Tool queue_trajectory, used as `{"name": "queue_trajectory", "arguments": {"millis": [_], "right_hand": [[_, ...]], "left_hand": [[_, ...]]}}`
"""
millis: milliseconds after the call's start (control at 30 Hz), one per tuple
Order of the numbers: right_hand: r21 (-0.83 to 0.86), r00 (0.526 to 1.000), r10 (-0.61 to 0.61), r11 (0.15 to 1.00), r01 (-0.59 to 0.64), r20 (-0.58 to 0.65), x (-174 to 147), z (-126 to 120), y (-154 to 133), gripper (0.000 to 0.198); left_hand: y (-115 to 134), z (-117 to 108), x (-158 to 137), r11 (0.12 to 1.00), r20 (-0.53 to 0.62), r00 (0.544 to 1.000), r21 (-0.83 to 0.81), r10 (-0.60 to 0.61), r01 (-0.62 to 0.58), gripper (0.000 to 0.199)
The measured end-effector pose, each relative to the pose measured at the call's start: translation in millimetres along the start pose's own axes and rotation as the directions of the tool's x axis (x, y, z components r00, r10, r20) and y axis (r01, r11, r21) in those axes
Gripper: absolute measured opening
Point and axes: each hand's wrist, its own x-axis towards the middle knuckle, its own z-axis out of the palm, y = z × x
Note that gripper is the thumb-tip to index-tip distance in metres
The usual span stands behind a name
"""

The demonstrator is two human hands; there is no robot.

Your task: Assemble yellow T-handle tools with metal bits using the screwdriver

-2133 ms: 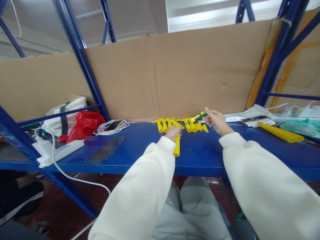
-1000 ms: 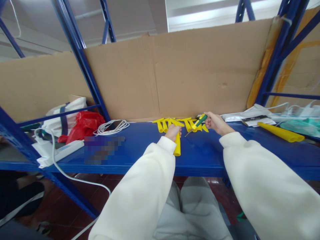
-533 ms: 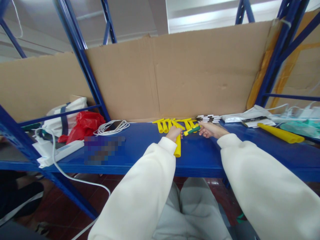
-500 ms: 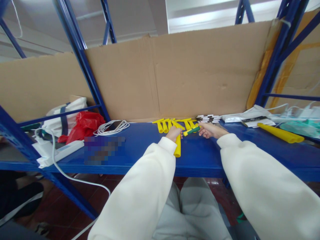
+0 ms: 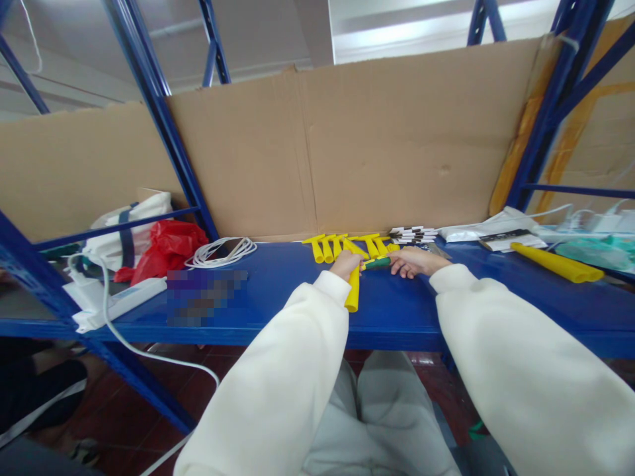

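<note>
My left hand [image 5: 346, 265] is closed around a yellow T-shaped piece [image 5: 353, 294], whose round tube points down toward me. The front end of a screwdriver-like tool with a green and yellow handle [image 5: 380, 262] meets the piece by my left fingers; its tip is hidden. At the tool's rear end is my right hand [image 5: 415, 262], thumb and forefinger at the handle and the other fingers loosely curled. Behind my hands, several more yellow T-shaped pieces [image 5: 327, 250] lie in a row along the cardboard.
A stack of black-and-white strips [image 5: 413, 235] lies behind my right hand. To the right is a long yellow tube [image 5: 556, 264] beside white packets. Leftward are a coiled white cable [image 5: 223, 254], a red bag [image 5: 171, 248] and a power strip [image 5: 124, 304]. Cardboard [image 5: 397, 145] walls the back.
The tool in my right hand has tilted flatter and turned, and its rear end has dropped slightly. My right fingers have opened a little. My left hand stays put on the yellow piece.
</note>
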Motion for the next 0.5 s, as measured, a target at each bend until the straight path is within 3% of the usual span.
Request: {"name": "queue_trajectory", "arguments": {"millis": [233,300,367,433,500], "right_hand": [[-0.042,0.997,-0.059,0.997,0.057,-0.05,5,-4,3,0.017],[-0.129,0.981,-0.119,0.987,0.099,-0.155,8,-11,5,0.017],[-0.267,0.929,-0.22,0.953,0.14,-0.299,12,-22,7,0.02],[-0.429,0.833,-0.326,0.895,0.12,-0.448,16,-34,9,0.015],[-0.558,0.736,-0.418,0.827,0.066,-0.532,18,-46,13,0.024]], "left_hand": [[6,-2,-7,0.998,-0.026,0.999,-0.049,0.042,-0.044,0.012],[7,-2,-7,0.995,-0.055,0.996,-0.069,0.067,-0.071,0.028],[8,-4,-7,0.99,-0.099,0.987,-0.055,0.128,-0.134,0.045],[8,-7,-5,0.972,-0.157,0.961,-0.026,0.227,-0.234,0.056],[9,-10,-3,0.951,-0.2,0.932,-0.008,0.303,-0.31,0.06]]}}
